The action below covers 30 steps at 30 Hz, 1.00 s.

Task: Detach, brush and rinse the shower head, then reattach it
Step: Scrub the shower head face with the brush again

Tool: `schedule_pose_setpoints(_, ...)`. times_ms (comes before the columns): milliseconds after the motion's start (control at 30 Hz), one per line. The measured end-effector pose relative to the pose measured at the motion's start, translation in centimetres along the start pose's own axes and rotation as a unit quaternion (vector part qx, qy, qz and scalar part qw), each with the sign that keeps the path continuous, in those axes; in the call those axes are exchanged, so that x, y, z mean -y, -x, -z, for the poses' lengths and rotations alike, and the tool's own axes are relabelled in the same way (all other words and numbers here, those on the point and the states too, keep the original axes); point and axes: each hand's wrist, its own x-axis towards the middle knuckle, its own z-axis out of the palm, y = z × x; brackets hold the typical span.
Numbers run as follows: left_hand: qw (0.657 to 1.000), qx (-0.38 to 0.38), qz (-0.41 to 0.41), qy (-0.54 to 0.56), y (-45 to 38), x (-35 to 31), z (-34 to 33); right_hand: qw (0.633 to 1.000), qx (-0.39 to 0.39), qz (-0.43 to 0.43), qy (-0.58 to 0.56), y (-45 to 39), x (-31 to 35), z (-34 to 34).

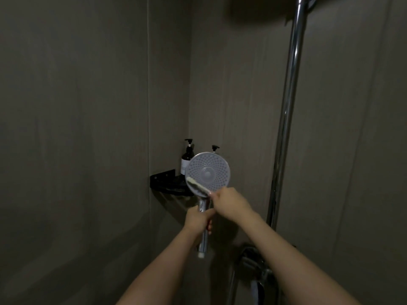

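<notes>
The round shower head (209, 170) is off its holder, its pale nozzle face turned towards me, in front of the shower corner. My left hand (199, 219) grips its chrome handle just below the face; the handle's lower end hangs free with no hose on it. My right hand (231, 202) holds a small pale brush (197, 186), whose bristle end lies across the lower left of the nozzle face.
A black corner shelf (164, 180) behind the head carries two dark pump bottles (187, 158). A chrome riser pipe (288, 106) runs up the right wall to an overhead shower (308, 1). The mixer valve (253, 260) sits low right.
</notes>
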Motion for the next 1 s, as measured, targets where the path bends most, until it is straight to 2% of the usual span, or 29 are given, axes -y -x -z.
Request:
schedule_pose_setpoints(33,1.000,0.003,-0.001,0.006,0.0,-0.1,0.0,0.999,-0.029,-0.005,-0.040,-0.3,-0.2,0.1)
schedule_pose_setpoints(100,1.000,0.007,-0.005,0.011,-0.1,-0.3,-0.1,0.988,-0.137,0.008,-0.071,-1.0,-0.6,1.2)
schedule_pose_setpoints(133,1.000,0.006,-0.009,0.010,-0.1,-0.4,-0.1,0.986,-0.149,-0.010,-0.079,-1.1,-0.5,1.5)
schedule_pose_setpoints(167,1.000,0.004,-0.011,0.008,0.0,-0.5,-0.1,0.991,-0.118,-0.015,-0.061,-1.3,-0.5,1.6)
schedule_pose_setpoints(233,1.000,-0.004,-0.008,0.013,0.0,-0.5,-0.1,1.000,0.008,-0.029,0.003,-0.6,-0.2,0.8)
schedule_pose_setpoints(267,1.000,-0.008,-0.005,0.018,0.0,-0.4,0.0,0.999,0.023,-0.040,-0.005,-0.4,-0.1,0.4)
schedule_pose_setpoints(300,1.000,-0.010,-0.004,0.020,0.0,-0.4,0.0,0.999,0.022,-0.025,-0.008,-0.5,-0.3,0.5)
schedule_pose_setpoints(400,1.000,-0.011,-0.007,0.007,0.0,-0.3,-0.1,0.993,-0.097,-0.015,-0.073,-0.8,0.0,2.1)
schedule_pose_setpoints(433,1.000,-0.013,-0.008,0.003,0.0,-0.4,-0.2,0.994,-0.092,-0.014,-0.064,-0.8,-0.1,2.3)
schedule_pose_setpoints(467,1.000,-0.015,-0.008,0.003,0.1,-0.4,-0.2,0.998,-0.047,-0.001,-0.030,-0.7,-0.1,1.9)
schedule_pose_setpoints(533,1.000,-0.016,-0.005,0.014,0.2,-0.4,-0.3,0.998,0.042,-0.032,0.028,0.0,-0.2,0.6)
schedule_pose_setpoints(567,1.000,-0.014,-0.004,0.020,0.3,-0.3,-0.2,0.998,0.039,-0.029,0.026,0.1,-0.4,0.4)
schedule_pose_setpoints(667,0.999,-0.013,-0.005,0.029,0.3,-0.1,-0.2,0.994,-0.088,-0.021,-0.060,-0.5,-0.5,1.7)
schedule_pose_setpoints(700,1.000,-0.015,-0.004,0.025,0.3,-0.1,-0.2,0.993,-0.096,-0.028,-0.070,-0.4,-0.4,2.2)
schedule_pose_setpoints(767,1.000,-0.019,0.000,0.018,0.3,0.0,-0.3,1.000,0.004,-0.008,-0.029,-0.1,-0.5,1.6)
schedule_pose_setpoints(800,1.000,-0.019,0.003,0.020,0.3,0.0,-0.3,0.999,0.044,-0.025,-0.005,0.2,-0.5,1.1)
schedule_pose_setpoints(833,1.000,-0.018,0.004,0.023,0.3,0.1,-0.3,0.998,0.051,-0.034,-0.017,0.3,-0.5,0.9)
schedule_pose_setpoints(867,1.000,-0.015,0.003,0.027,0.3,0.1,-0.2,0.999,0.021,-0.034,-0.037,-0.2,-0.8,0.9)
schedule_pose_setpoints(933,1.000,-0.016,0.000,0.025,0.3,0.1,-0.2,0.992,-0.089,-0.026,-0.084,-0.6,-1.0,1.9)
schedule_pose_setpoints(967,1.000,-0.020,-0.002,0.017,0.3,0.0,-0.2,0.991,-0.095,-0.034,-0.082,-0.7,-1.0,2.1)
schedule_pose_setpoints(1000,1.000,-0.023,-0.001,0.011,0.3,-0.1,-0.2,0.997,-0.054,-0.019,-0.060,-0.7,-1.1,2.0)
